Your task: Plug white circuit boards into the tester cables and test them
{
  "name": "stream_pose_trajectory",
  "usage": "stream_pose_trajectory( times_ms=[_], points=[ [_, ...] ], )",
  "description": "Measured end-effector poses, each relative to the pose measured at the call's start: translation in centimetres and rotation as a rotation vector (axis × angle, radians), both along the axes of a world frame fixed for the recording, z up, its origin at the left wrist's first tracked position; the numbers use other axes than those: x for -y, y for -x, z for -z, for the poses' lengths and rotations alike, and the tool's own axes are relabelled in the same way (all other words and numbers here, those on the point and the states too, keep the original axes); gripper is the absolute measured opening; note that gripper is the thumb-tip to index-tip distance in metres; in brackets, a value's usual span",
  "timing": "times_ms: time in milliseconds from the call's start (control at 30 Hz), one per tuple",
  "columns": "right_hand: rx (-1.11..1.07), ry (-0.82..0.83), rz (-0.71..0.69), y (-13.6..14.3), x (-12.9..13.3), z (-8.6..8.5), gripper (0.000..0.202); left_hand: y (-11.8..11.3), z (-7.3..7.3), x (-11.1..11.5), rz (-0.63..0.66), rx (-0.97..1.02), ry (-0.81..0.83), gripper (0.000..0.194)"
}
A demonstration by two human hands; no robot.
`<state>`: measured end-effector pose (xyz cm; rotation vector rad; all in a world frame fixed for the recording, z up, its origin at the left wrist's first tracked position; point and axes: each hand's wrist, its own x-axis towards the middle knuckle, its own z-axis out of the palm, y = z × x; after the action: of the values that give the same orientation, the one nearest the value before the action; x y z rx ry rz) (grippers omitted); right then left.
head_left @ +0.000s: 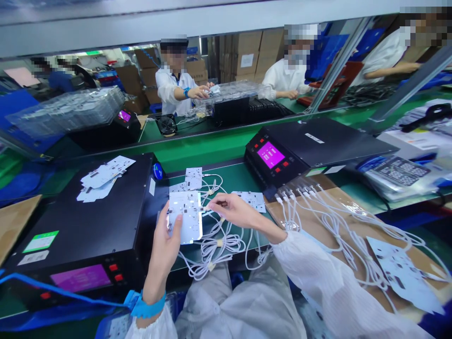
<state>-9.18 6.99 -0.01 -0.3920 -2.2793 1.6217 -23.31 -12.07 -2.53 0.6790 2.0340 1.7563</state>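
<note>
My left hand (168, 235) grips a white circuit board (185, 214) by its left side, thumb across its face. At the board's right edge my right hand (229, 207) pinches the small plug of a white cable (205, 208); whether the plug is fully seated I cannot tell. Behind the held board lies another white circuit board (194, 178) with a cable at its side. One more board (251, 201) lies beyond my right hand, partly covered by it. Below my hands rest bundled white cables (221, 247).
A black box (102, 207) with several loose boards (104, 176) on top stands at left. Another black box (268, 155) with a lit purple screen feeds white cables (332, 216) over cardboard at right. A blue wrist strap (150, 307) trails a cord leftward. Co-workers (176, 84) sit opposite.
</note>
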Motion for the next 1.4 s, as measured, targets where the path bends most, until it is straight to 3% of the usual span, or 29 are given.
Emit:
stream_pose_trajectory(
  times_ms=[233, 367, 600, 767, 933, 1100, 1400],
  points=[
    [0.084, 0.119, -0.116, -1.2, -1.3, -0.6, 0.030, -0.5, -0.9, 0.1, 0.048, 0.119, -0.002, 0.086],
    [0.127, 0.060, -0.123, -1.5, -2.3, -0.6, 0.025, -0.7, -1.1, 0.3, 0.006, 0.089, -0.040, 0.085],
    [0.113, 0.048, 0.168, -1.4, -2.9, 0.4, 0.016, -0.9, -1.6, 0.2, -0.067, -0.051, 0.027, 0.076],
    [0.076, 0.064, 0.264, -1.6, -0.6, 0.0, 0.016, -1.1, -1.6, -0.2, -0.057, -0.098, 0.038, 0.068],
    [0.080, 0.104, 0.223, -1.3, 3.1, -0.9, 0.015, -2.0, -1.4, -0.9, -0.050, -0.153, 0.036, 0.065],
    [-0.069, 0.028, 0.295, -0.9, 6.1, -1.1, 0.014, -3.6, -1.2, -1.4, -0.053, -0.266, 0.080, 0.059],
    [-0.200, -0.147, 0.375, -0.6, 7.9, -0.6, 0.010, -5.9, -1.7, -1.8, -0.013, -0.276, 0.152, 0.051]
  ],
)
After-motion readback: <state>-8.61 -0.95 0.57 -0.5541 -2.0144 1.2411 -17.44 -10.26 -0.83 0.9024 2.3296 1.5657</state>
